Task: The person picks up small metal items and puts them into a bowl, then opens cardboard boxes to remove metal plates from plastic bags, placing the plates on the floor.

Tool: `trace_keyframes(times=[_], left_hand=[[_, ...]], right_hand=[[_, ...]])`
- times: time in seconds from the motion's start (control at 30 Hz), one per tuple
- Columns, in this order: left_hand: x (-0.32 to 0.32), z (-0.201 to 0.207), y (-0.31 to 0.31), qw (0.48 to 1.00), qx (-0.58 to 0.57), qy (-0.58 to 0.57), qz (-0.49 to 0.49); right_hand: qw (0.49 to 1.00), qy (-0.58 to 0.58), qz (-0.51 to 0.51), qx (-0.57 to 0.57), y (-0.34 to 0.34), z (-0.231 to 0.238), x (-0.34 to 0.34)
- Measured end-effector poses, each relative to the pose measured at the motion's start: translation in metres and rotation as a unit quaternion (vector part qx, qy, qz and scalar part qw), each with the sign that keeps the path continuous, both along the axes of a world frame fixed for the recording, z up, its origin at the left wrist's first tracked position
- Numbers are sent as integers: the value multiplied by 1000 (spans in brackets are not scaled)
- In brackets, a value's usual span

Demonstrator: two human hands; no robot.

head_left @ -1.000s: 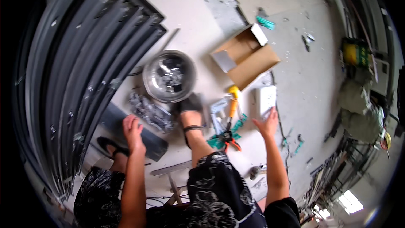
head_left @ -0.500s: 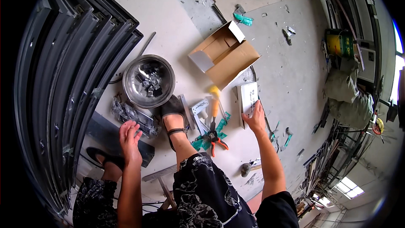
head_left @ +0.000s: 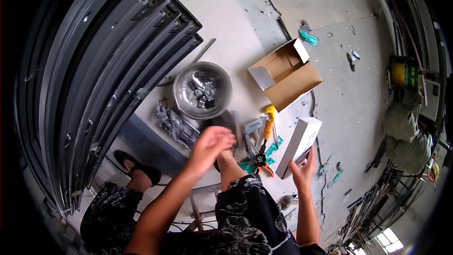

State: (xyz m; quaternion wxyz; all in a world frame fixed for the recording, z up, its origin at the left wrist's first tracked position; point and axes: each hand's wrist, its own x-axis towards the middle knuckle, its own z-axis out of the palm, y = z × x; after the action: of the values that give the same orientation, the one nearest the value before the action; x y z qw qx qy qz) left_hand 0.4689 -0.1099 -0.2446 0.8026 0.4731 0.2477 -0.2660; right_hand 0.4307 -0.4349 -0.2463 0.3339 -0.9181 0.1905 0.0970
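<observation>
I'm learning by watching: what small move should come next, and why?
Perhaps bring the left hand across to steady the white box: only the right hand grips it, toward its nearer end, while the left looks empty.

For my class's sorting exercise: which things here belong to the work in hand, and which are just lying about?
Apparently in use: white box, held by the right hand; possibly the metal bowl, near the left hand.

Seemingly lying about: pliers; green scrap; bucket.
</observation>
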Motion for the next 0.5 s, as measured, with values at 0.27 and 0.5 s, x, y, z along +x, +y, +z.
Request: trace_keyframes(times=[0.27, 0.5], left_hand=[[38, 11, -64, 985, 129, -112, 14], [35, -2, -15, 985, 88, -128, 73]], right_hand=[[957, -102, 268, 53, 120, 37, 93], [926, 79, 273, 249, 133, 25, 120]])
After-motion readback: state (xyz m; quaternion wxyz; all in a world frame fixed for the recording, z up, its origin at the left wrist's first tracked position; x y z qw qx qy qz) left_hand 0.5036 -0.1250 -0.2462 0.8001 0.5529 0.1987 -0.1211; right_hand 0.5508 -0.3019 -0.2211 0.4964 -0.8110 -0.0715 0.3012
